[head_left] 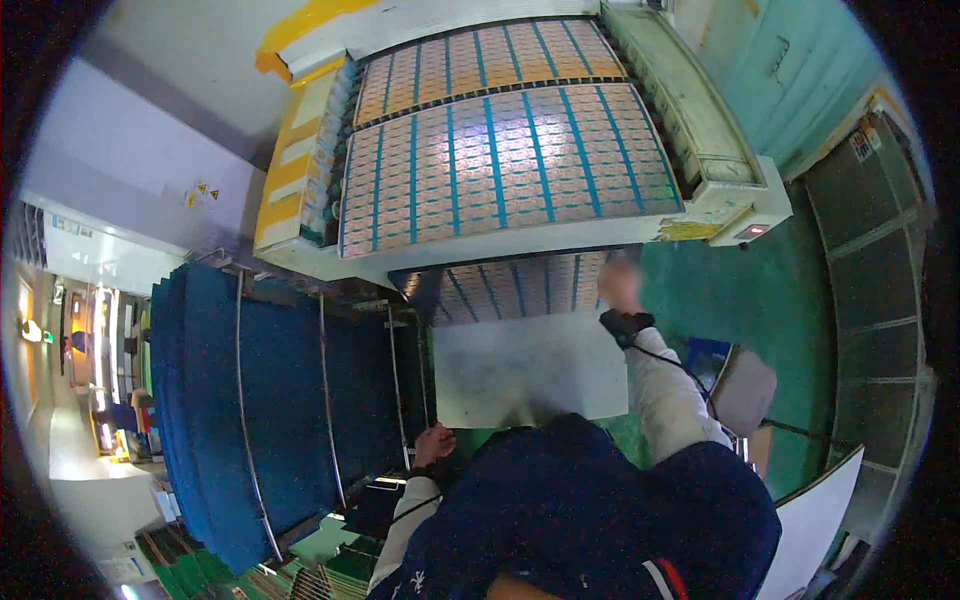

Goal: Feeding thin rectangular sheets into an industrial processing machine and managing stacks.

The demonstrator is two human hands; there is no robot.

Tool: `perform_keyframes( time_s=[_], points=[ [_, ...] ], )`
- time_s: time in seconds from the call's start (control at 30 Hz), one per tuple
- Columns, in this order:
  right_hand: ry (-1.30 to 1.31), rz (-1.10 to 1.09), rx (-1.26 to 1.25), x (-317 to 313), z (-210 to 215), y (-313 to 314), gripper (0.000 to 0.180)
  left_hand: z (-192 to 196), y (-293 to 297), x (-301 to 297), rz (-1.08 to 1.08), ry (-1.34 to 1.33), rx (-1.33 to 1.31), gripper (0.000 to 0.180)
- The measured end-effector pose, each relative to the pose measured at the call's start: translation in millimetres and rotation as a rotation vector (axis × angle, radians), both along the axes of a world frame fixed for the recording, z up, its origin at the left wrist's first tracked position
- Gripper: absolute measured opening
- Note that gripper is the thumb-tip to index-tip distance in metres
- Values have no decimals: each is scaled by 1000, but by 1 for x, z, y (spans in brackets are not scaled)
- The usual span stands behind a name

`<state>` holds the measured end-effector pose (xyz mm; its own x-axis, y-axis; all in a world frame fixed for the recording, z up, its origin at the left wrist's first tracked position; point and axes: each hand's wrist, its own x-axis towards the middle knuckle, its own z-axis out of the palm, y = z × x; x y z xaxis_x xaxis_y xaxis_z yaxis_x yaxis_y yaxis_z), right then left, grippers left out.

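My right hand (pixel 620 285) reaches forward to the right end of a dark patterned panel (pixel 520 285), which lies at the far side of a pale board (pixel 530 370). Motion smears its fingers, so whether it grips the panel is unclear. A black band circles that wrist. Low on the left, my left hand (pixel 433 443) is closed, its fingers curled beside the board's near left corner and the rack's edge; anything inside it is hidden. Ahead, two large panels (pixel 510 165) with copper-toned patterns and blue-green stripes lie on a roller conveyor (pixel 690 140).
Blue sheets (pixel 200 400) stand in a metal-barred rack (pixel 325 400) on the left. To the right are a grey-topped stool (pixel 745 390), a leaning white board (pixel 815 530) and a framed dark panel (pixel 870 270). The floor (pixel 770 300) is green.
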<state>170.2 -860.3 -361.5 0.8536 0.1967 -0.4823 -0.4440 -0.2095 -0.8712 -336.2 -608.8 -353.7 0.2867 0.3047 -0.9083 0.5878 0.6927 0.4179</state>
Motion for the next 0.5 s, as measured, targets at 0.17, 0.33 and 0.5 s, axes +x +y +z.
perform_keyframes(
  time_s=[0.17,0.33,0.5],
  points=[
    [-143,-281,-162,17,19,-35,24,-24,4,-27,126,-16,-110,32],
    [-229,-107,-138,21,-11,-54,44,-33,4,-24,50,12,-116,31],
    [-253,-159,-151,-4,1,-70,48,11,-3,0,-61,-238,-119,28]
  ],
)
